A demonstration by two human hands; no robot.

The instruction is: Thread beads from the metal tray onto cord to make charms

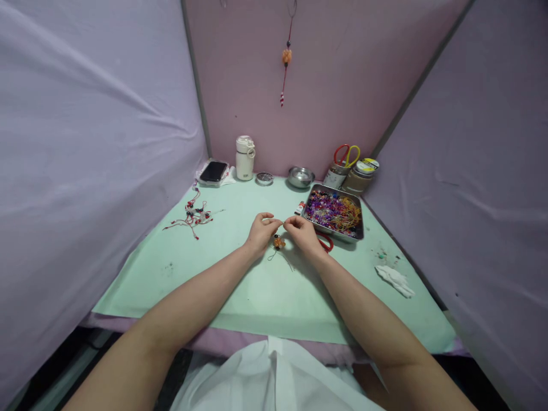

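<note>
My left hand [262,229] and my right hand [303,233] meet over the middle of the green mat [240,285], fingers pinched together on a thin cord. An orange bead ornament [278,242] hangs on that cord just below and between the two hands, with loose cord ends trailing toward me. Both hands are closed in a pinch.
A metal tray of mixed beads [334,212] lies right of my hands, red-handled scissors [326,242] beside it. Finished red-cord pieces [193,216] lie at left. A phone [213,171], white bottle [245,158], small bowl [300,177], jars with scissors [346,165], crumpled tissue [394,279]; a tassel [286,57] hangs on the back wall.
</note>
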